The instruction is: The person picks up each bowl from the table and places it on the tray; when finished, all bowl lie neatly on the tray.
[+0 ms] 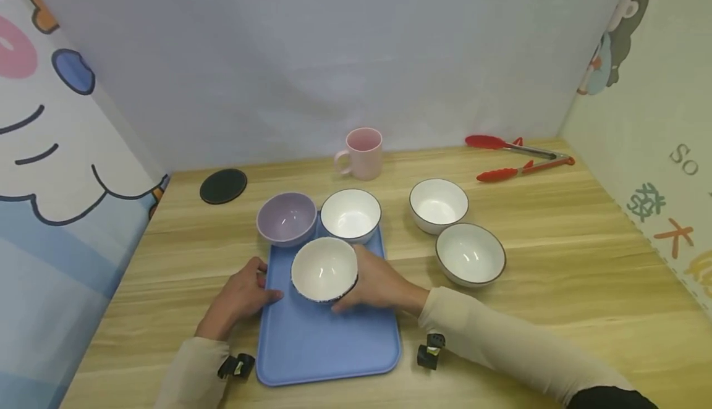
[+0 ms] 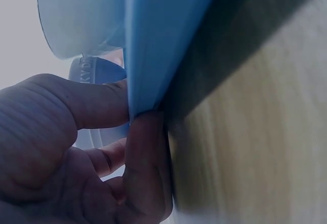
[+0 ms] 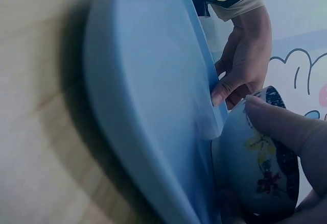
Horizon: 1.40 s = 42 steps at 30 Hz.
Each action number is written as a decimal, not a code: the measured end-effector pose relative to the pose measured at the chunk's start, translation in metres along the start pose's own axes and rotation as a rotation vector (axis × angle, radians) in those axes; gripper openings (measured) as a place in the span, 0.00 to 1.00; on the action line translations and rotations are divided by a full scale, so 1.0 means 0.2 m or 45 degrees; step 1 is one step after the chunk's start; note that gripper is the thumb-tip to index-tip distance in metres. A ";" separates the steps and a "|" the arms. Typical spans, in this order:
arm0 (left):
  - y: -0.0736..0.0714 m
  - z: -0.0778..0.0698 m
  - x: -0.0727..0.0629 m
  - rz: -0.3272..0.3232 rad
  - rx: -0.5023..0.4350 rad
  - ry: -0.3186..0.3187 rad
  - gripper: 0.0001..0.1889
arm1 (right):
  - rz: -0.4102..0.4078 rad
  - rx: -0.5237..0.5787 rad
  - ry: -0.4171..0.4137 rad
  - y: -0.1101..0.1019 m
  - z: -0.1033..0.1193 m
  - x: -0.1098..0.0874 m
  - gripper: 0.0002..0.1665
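My left hand (image 1: 243, 291) pinches the left rim of a blue tray (image 1: 328, 350), thumb on top and a finger underneath, as the left wrist view shows. With my right hand (image 1: 381, 278) I grip a white bowl (image 1: 325, 269) by its right side, over the middle of the tray. Its outside carries a flower print and a dark patterned rim band, seen on the bowl (image 3: 260, 168) in the right wrist view. Behind it, a purple bowl (image 1: 287, 219) and a dark-rimmed white bowl (image 1: 350, 214) sit at the tray's far end, the purple one overhanging the corner.
Two more white bowls (image 1: 439, 204) stand right of the tray, close together. A pink mug (image 1: 366, 156) is near the back wall, and a black round coaster (image 1: 223, 186) lies at back left. Red-tipped tongs (image 1: 497, 175) lie spread at back right.
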<state>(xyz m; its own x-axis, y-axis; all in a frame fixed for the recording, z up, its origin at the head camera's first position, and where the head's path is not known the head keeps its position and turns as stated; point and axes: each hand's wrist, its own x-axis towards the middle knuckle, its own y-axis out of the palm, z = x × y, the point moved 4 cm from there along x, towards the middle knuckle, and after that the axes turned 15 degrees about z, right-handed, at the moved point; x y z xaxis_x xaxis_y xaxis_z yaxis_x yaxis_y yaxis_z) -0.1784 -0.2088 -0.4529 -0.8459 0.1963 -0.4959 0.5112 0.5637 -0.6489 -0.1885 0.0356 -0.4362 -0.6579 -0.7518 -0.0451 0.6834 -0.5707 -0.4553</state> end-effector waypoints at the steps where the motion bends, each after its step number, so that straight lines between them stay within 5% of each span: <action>1: 0.00 0.00 0.00 -0.002 0.000 0.001 0.29 | -0.008 -0.006 0.013 0.00 0.00 0.01 0.61; 23: 0.01 0.00 0.00 -0.013 -0.009 0.005 0.29 | -0.034 -0.009 0.306 0.00 -0.03 -0.01 0.53; 32: 0.01 0.01 0.00 -0.020 0.004 0.019 0.30 | -0.134 0.006 0.235 -0.20 0.02 -0.21 0.52; 37: 0.00 0.01 -0.01 -0.021 0.004 0.018 0.29 | -0.205 -0.093 0.201 -0.35 0.04 -0.37 0.54; 42: 0.00 0.01 0.00 -0.021 0.006 0.029 0.30 | -0.281 -0.301 0.292 -0.49 0.04 -0.52 0.55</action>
<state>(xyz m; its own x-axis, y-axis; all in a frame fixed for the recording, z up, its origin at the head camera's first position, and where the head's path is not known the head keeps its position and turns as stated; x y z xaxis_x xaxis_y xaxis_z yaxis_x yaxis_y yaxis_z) -0.1783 -0.2097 -0.4545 -0.8574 0.2056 -0.4718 0.4980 0.5629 -0.6597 -0.1836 0.1667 -0.3796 -0.8526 -0.5111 -0.1087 0.4437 -0.5983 -0.6672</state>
